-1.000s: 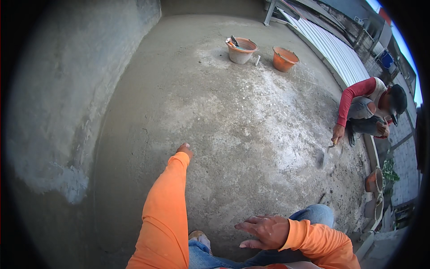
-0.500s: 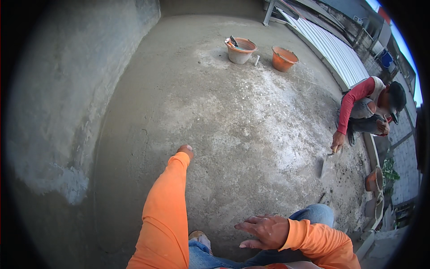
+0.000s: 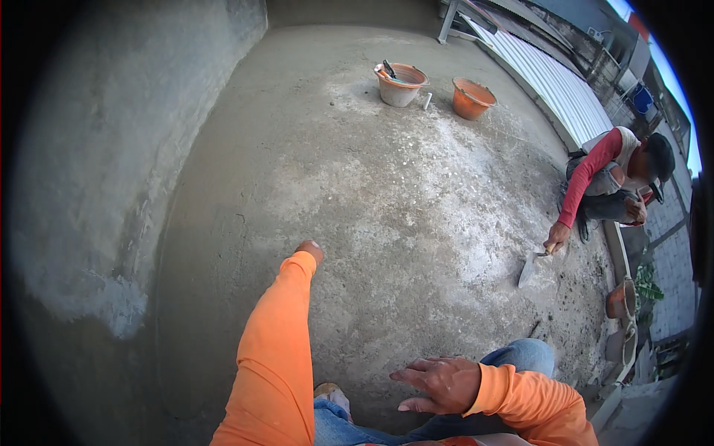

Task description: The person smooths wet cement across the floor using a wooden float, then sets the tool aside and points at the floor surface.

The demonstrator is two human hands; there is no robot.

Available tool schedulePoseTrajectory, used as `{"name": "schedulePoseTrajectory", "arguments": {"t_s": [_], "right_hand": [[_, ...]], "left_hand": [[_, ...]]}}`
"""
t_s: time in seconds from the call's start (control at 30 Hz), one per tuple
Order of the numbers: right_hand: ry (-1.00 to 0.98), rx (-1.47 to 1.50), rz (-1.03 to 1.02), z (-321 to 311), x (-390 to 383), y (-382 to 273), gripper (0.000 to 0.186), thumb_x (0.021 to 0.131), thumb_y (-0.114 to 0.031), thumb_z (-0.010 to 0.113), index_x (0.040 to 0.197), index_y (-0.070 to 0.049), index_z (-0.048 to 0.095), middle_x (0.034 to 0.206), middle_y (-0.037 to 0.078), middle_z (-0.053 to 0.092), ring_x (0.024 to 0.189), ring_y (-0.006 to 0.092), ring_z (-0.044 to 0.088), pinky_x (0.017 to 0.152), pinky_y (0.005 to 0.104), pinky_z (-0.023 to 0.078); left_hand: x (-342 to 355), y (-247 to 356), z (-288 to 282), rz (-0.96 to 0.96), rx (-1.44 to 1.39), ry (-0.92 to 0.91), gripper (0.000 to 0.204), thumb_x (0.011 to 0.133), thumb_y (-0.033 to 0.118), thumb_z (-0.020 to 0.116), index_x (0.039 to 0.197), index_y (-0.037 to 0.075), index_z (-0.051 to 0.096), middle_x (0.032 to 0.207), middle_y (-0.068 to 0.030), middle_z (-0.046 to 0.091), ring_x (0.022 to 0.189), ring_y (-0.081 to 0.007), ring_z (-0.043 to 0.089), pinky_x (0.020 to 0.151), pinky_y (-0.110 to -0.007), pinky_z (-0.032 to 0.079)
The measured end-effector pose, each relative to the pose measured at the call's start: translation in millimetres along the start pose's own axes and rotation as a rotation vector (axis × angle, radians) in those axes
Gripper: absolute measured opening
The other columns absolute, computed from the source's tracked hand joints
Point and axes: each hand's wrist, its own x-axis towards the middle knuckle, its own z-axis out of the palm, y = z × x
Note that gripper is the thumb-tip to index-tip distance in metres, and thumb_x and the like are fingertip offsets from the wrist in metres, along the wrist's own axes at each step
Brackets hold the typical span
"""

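Observation:
My left hand [image 3: 311, 251] reaches out over the grey concrete floor [image 3: 357, 297] at the end of a straight, orange-sleeved arm. Only its back and a thumb tip show; the sleeve and the hand itself hide the other fingers and anything under them. Low in the view, my right hand [image 3: 440, 384] is held in front of my bent, jeans-clad knee [image 3: 526, 355]. Its fingers are spread, pointing left, and nothing is in them. Below my left arm, part of my shoe [image 3: 332, 395] stands on the floor.
At right, a co-worker in red sleeves [image 3: 595, 175] crouches with a trowel [image 3: 528, 269] at the floor. Two buckets, one pale-sided [image 3: 398, 91] with tools and one orange [image 3: 473, 99], stand farther back. A grey wall [image 3: 111, 149] rises at left; a low edge [image 3: 616, 253] borders the right.
The co-worker's hand and trowel have shifted slightly to the left across the floor, and the blade is turned. My own hands have stayed practically still.

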Motion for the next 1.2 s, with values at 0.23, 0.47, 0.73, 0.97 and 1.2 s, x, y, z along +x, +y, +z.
{"name": "schedulePoseTrajectory", "arguments": {"t_s": [0.23,0.47,0.73,0.97,1.2], "right_hand": [[-0.107,0.009,0.069,0,-1,3,0.057,0.089,-0.046,0.050,0.124,-0.001,0.046,0.108,0.023,0.057,0.098,0.0392,0.058,0.085,0.0441,0.048],[-0.103,-0.012,0.056,0,0,1,0.058,0.089,-0.047,0.050,0.125,-0.001,0.045,0.108,0.023,0.057,0.098,0.0392,0.058,0.085,0.0437,0.048],[-0.017,0.016,0.015,4,-2,5,0.054,0.088,-0.044,0.051,0.119,0.000,0.047,0.099,0.024,0.058,0.090,0.0406,0.060,0.078,0.0446,0.049],[-0.115,0.001,0.071,0,-1,4,0.059,0.089,-0.047,0.050,0.126,-0.001,0.044,0.108,0.023,0.057,0.098,0.0387,0.057,0.085,0.0436,0.047],[-0.110,-0.005,0.060,1,1,3,0.059,0.089,-0.047,0.050,0.125,-0.001,0.045,0.107,0.023,0.057,0.097,0.0387,0.058,0.084,0.0438,0.048]], "left_hand": [[-11,12,-3,0.084,0.012,0.041,0.027,0.085,0.017,0.049,0.101,0.001,0.064,0.110,-0.0217,0.061,0.104,-0.0378,0.057,0.088,-0.041,0.047],[-1,-11,3,0.182,-0.122,0.043,0.026,0.083,0.021,0.053,0.098,0.004,0.066,0.104,-0.0201,0.063,0.100,-0.0369,0.060,0.086,-0.040,0.049],[-20,3,-6,0.059,-0.152,0.094,0.032,0.077,0.012,0.061,0.109,0.008,0.060,0.113,-0.0153,0.061,0.108,-0.0307,0.057,0.092,-0.036,0.045],[-15,2,-4,0.042,-0.166,-0.022,0.032,0.074,0.007,0.059,0.106,0.006,0.059,0.113,-0.0146,0.061,0.110,-0.0306,0.056,0.095,-0.035,0.043],[21,-28,23,0.027,-0.206,-0.010,0.031,0.076,0.005,0.054,0.106,0.005,0.061,0.089,-0.0143,0.067,0.077,-0.0259,0.065,0.072,-0.034,0.050]]}}
